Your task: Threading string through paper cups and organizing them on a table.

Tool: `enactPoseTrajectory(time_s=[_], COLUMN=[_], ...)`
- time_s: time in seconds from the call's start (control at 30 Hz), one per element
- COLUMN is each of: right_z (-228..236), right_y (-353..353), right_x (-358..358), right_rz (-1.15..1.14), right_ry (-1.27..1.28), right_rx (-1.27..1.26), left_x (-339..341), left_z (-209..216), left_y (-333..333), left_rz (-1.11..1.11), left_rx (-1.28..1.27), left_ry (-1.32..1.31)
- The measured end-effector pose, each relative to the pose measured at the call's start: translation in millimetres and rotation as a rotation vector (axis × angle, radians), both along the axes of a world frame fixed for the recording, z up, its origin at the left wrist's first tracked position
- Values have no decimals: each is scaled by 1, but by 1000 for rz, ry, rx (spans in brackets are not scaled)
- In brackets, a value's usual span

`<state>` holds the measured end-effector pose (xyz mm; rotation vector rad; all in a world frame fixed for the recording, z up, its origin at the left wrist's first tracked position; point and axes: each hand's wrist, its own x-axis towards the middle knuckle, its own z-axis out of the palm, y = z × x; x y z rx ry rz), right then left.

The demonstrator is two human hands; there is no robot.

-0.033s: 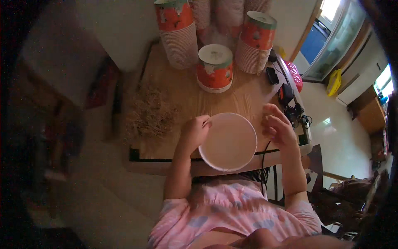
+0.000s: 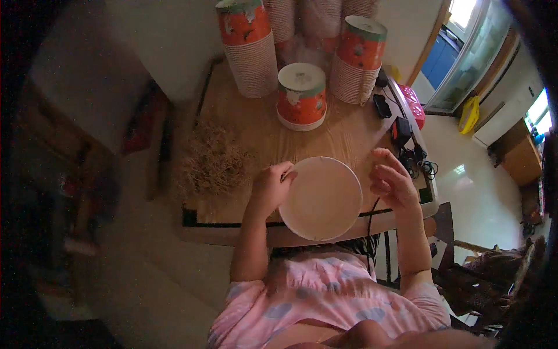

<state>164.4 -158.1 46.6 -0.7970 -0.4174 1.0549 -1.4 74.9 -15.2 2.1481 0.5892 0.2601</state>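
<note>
The left hand [image 2: 271, 185] has its grip closed on the white tub's [image 2: 321, 200] rim. The right hand [image 2: 394, 180] curls nearby; I cannot tell its grip.

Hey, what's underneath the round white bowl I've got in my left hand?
Around the white bowl, held by your left hand, the wooden tabletop and its pale front edge show, running in beneath it. Whatever lies directly under it is covered.

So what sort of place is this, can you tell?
Probably a room in a home, used as a small workspace: a wood-topped table bears tall stacks of tubs, and what look like blue cabinets show in the background.
</note>
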Motion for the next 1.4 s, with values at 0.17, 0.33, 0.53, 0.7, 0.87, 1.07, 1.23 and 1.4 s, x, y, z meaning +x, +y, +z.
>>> enactPoseTrajectory(time_s=[0.17, 0.33, 0.53, 0.7, 0.87, 1.07, 1.23, 1.4], right_z=[-31, -43, -67, -54, -38, 24, 42, 52], right_y=[-16, -19, -26, -18, -12, 0, 13, 10], right_x=[-2, -12, -16, -10, 10, 26, 23, 32], right_rz=[-139, -46, -44, -324, -458, 80, 36, -159], right_ry=[-214, -288, -295, -440, -890, -816, -1336, -1544], right_rx=[-305, -257, -267, -263, -237, -422, -513, -508], left_x=[-8, -7, -2, -2, -4, -5, 0, 8], left_z=[20, 11, 14, 21, 28, 32, 18, 18], left_y=[-35, -50, -46, -43, -48, -49, -44, -42], left_rz=[-104, 39, 346, 13, -163, -198, -182, -143], left_rx=[294, 360, 77, 400, 516, 536, 558, 582], left_ry=[-565, -649, -612, -743, -791, -823, -797, -748])
